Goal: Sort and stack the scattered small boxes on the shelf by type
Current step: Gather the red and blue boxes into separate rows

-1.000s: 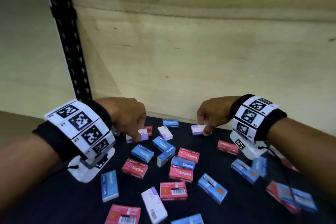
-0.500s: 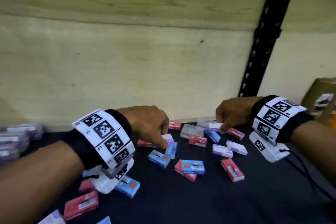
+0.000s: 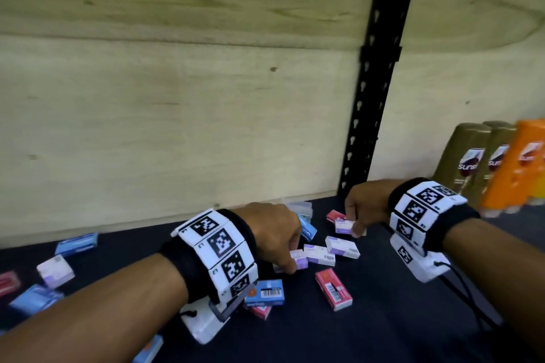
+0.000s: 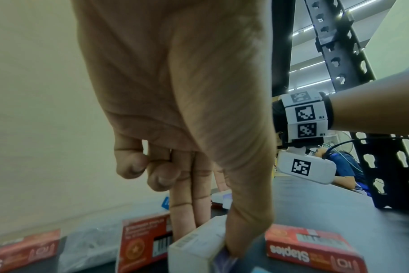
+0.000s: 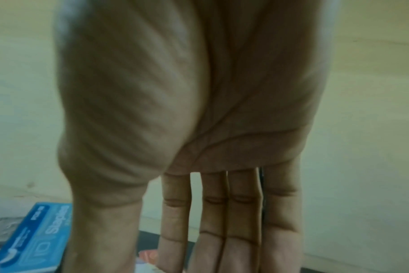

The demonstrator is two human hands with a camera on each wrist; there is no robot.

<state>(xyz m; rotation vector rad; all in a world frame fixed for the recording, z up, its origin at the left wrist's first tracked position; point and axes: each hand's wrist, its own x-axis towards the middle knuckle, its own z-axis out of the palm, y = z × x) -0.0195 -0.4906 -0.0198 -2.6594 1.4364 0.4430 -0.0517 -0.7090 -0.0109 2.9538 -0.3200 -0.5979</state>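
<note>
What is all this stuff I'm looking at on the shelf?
purple-white boxes: at least five, mostly centre, one far left
blue boxes: at least five, scattered, several at left
red boxes: at least four, scattered
clear case: one, at the back
bottles: two, gold, far right
pack: one, orange, blurred, beside bottles
shelf post: one, black, upright at back
marker wristbands: two, black-and-white, one per wrist
left hand: pinches a purple-white box
right hand: pinches another

Head view looks down over the shelf — wrist views sit close, facing fingertips.
</note>
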